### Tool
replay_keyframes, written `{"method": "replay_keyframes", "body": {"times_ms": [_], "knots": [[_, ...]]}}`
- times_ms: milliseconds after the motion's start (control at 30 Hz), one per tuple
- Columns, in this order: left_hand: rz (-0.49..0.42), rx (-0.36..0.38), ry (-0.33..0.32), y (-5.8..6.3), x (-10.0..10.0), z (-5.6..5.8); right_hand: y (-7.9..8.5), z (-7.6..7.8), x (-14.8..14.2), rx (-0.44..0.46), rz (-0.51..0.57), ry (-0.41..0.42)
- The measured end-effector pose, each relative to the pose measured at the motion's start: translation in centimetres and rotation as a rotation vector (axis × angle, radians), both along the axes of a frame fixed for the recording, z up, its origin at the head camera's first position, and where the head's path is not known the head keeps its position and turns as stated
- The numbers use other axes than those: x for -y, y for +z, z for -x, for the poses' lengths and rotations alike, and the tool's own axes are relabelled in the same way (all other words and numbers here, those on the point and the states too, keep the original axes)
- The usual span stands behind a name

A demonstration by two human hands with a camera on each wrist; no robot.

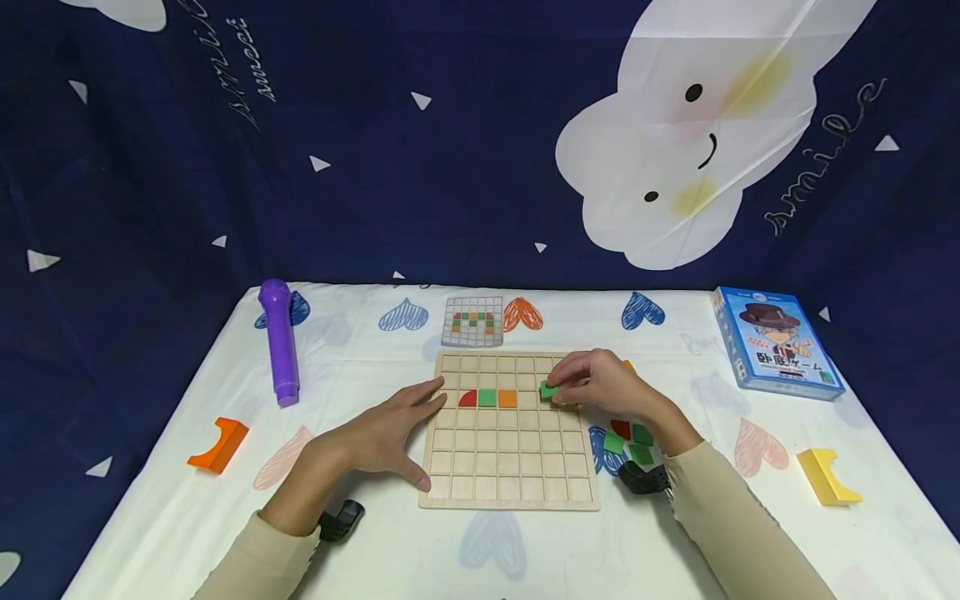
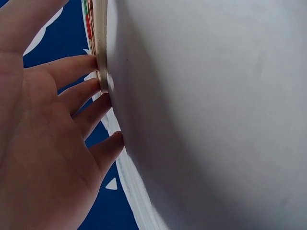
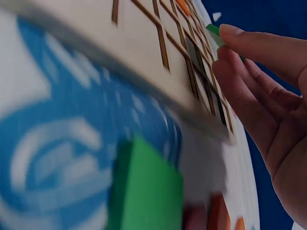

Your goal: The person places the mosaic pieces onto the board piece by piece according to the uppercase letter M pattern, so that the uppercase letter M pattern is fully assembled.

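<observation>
A wooden grid board [image 1: 517, 487] lies on the table. Three pieces sit in one of its rows: a red quarter-round tile [image 1: 468, 399], a green square tile [image 1: 487, 398] and an orange square tile [image 1: 507, 398]. Over that row's right part, my right hand [image 1: 600, 383] pinches another green tile [image 1: 548, 390] between thumb and fingers; the right wrist view shows this green tile [image 3: 213, 29] at the fingertips, apart from the board. My left hand [image 1: 386, 429] is spread along the board's left edge, its fingertips touching the rim in the left wrist view.
Loose green tiles [image 1: 641, 454] and a red tile [image 1: 621, 429] lie right of the board. A pattern card [image 1: 472, 333] is behind it. Farther out are a purple microphone [image 1: 281, 350], an orange arch block [image 1: 221, 447], a yellow arch block [image 1: 827, 479] and a blue game box [image 1: 787, 342].
</observation>
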State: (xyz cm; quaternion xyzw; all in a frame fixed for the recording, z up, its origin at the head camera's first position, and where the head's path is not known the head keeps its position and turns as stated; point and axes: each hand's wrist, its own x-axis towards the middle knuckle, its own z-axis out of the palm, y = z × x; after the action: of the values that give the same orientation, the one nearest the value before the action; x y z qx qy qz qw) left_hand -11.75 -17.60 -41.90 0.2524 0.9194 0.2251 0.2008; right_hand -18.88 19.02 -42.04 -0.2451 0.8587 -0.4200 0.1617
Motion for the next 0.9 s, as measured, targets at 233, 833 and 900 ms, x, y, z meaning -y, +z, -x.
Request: {"method": "replay_keyframes", "body": {"times_ms": [233, 833, 900], "knots": [[0.000, -0.001, -0.006, 0.1, -0.1, 0.0, -0.4, 0.3, 2.3, -0.031, -0.003, 0.057], [0.007, -0.003, -0.003, 0.1, -0.1, 0.0, -0.8, 0.2, 3.7, -0.044, -0.063, 0.053], [0.007, -0.003, -0.002, 0.1, -0.1, 0.0, -0.8, 0.1, 3.7, -0.039, -0.064, 0.055]]}}
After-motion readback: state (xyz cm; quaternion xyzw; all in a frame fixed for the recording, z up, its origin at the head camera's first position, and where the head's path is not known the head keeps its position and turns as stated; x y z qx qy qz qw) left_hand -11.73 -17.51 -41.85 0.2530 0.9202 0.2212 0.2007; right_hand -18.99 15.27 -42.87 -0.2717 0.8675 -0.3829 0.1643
